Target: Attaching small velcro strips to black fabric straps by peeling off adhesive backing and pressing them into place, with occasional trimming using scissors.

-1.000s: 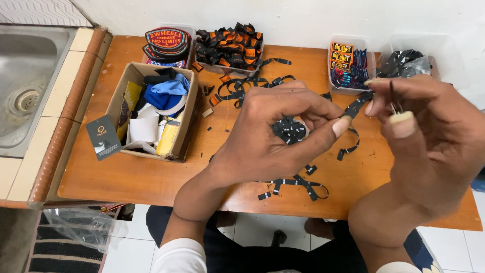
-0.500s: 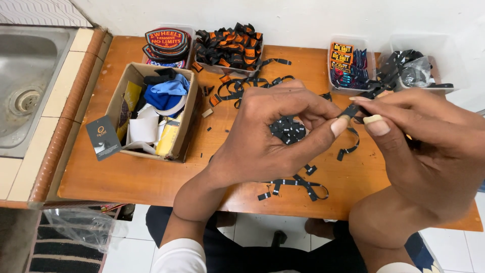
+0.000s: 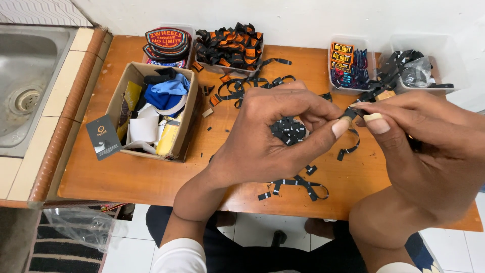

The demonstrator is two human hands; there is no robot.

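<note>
— What are the hands doing over the table?

— The left hand is curled shut, cupping a small heap of cut black labels in its palm, while its thumb and forefinger pinch the end of a black label strip. The right hand meets it there, thumb and finger closed on the same strip just beside the left fingertips. A loop of that strip hangs below the fingers, above the tabletop.

— And where does all this sit?

— Above the middle of an orange-brown wooden table. More lengths of black ribbon lie on the wood near the front edge, below the left hand, and another tangle lies further back.

— What else is around?

— To the left stands an open cardboard box stuffed with blue and white cloth and paper, a black tag leaning on its side. Along the wall: a stack of round embroidered patches, a tray of black-and-orange tags, a clear tub of colourful labels, and a clear tub of black ribbon. A steel sink lies at far left.
</note>
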